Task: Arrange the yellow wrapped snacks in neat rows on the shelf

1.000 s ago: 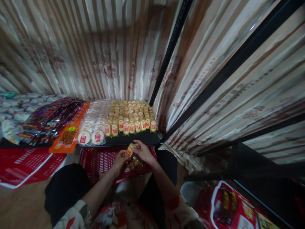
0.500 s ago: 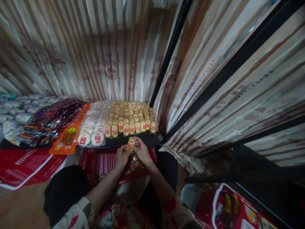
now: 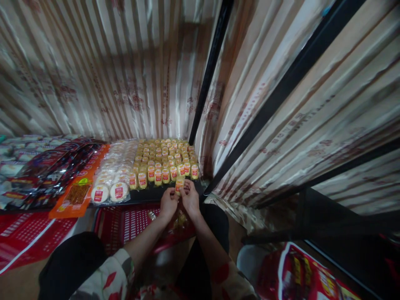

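Between my two hands is a small yellow wrapped snack cake [image 3: 179, 186] with a red and white label, held upright at the shelf's front edge. My left hand [image 3: 169, 204] pinches its left side, and my right hand [image 3: 190, 198] grips it from the right. Just behind stand rows of matching yellow packets [image 3: 165, 174] on the black shelf [image 3: 150, 194]. Round white packaged cakes [image 3: 119, 191] lie in rows to their left. Below my wrists sits a red plastic basket [image 3: 131, 223] with some clear-wrapped yellow packets [image 3: 179, 221] inside, partly hidden by my arms.
Left along the shelf lie an orange snack bag [image 3: 75, 196], dark shiny packages [image 3: 59, 166] and white packets [image 3: 28, 154]. Another red basket [image 3: 28, 239] is at lower left. Black frame posts [image 3: 250, 129] cross the pleated curtain [image 3: 140, 75]. Red packages [image 3: 303, 275] sit at lower right.
Both hands have moved slightly right and closer to the front row with the snack cake, which is now more upright. The camera view has shifted a little.
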A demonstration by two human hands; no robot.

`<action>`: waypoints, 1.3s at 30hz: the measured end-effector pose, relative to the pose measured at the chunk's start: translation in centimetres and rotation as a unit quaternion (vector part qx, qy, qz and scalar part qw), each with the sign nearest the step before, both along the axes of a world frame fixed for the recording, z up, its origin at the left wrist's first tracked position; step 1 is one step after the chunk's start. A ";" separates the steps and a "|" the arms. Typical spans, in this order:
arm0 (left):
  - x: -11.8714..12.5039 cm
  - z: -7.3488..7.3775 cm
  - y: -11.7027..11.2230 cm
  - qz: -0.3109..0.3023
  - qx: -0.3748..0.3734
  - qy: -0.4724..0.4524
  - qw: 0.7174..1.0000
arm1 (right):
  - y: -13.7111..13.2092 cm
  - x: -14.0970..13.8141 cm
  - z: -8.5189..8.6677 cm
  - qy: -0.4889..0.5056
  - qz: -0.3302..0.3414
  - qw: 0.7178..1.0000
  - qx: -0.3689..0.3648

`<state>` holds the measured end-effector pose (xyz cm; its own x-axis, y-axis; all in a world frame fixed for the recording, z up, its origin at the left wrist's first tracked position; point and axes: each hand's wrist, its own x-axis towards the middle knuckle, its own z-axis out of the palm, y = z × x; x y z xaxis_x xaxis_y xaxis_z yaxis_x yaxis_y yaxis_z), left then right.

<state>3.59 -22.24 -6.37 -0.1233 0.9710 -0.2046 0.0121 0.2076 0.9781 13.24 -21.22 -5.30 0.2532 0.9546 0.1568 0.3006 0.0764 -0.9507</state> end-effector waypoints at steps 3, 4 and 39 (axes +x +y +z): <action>1.3 0.4 1.2 -0.002 0.000 0.002 1.000 | 0.8 0.9 0.2 -0.022 -0.020 0.999 0.014; 1.7 0.4 1.6 0.000 0.002 0.007 1.000 | 1.0 1.1 0.1 -0.033 -0.026 0.999 0.020; 5.7 1.8 4.3 0.039 0.006 0.023 0.999 | 2.9 2.9 -4.0 -0.134 -0.094 0.984 0.075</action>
